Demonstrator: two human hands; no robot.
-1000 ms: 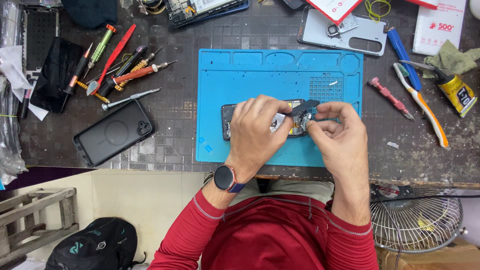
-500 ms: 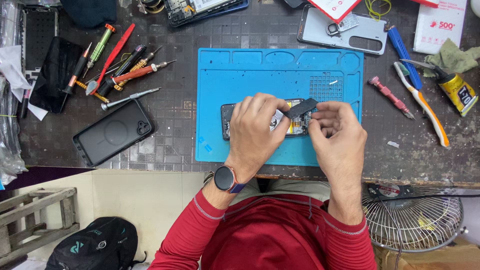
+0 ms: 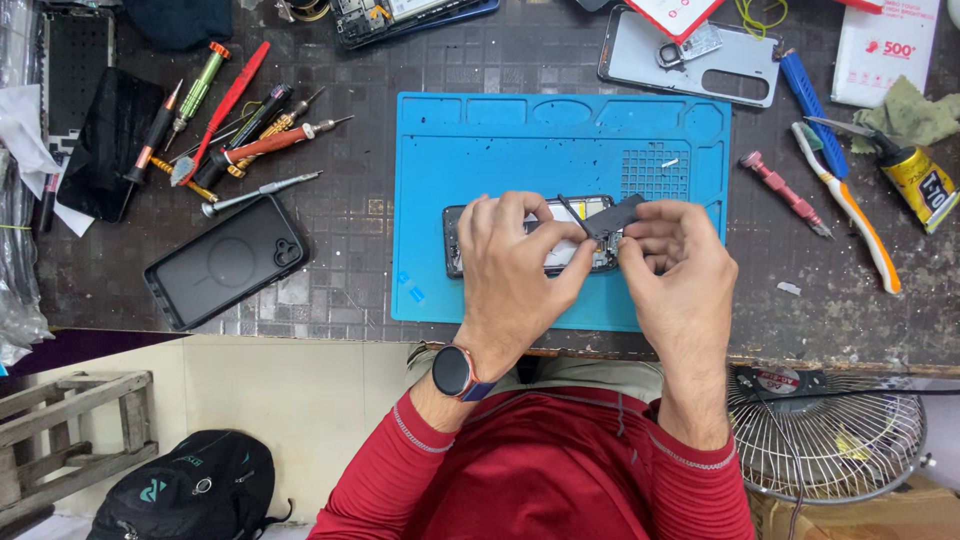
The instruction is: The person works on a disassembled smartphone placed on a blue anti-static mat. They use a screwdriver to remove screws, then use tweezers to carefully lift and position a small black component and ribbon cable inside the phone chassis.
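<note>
An opened phone (image 3: 455, 240) lies flat on the blue work mat (image 3: 500, 150), mostly hidden under my hands. My left hand (image 3: 515, 270) presses down on its middle, thumb stretched toward the right end. My right hand (image 3: 680, 275) pinches a small dark flat part (image 3: 618, 216), tilted up above the phone's right end. A thin dark strip runs from that part back toward the phone.
Screwdrivers and a red pry tool (image 3: 225, 120) lie in a heap at the left. A black phone case (image 3: 225, 262) sits near the front edge. A grey back cover (image 3: 690, 55), blue pen, pink screwdriver (image 3: 785, 193), glue tube (image 3: 920, 185) and white box lie at the right. A fan (image 3: 830, 440) stands below the table.
My right hand has raised the dark part a little higher and tilted it above the phone. My left hand stays pressed on the phone.
</note>
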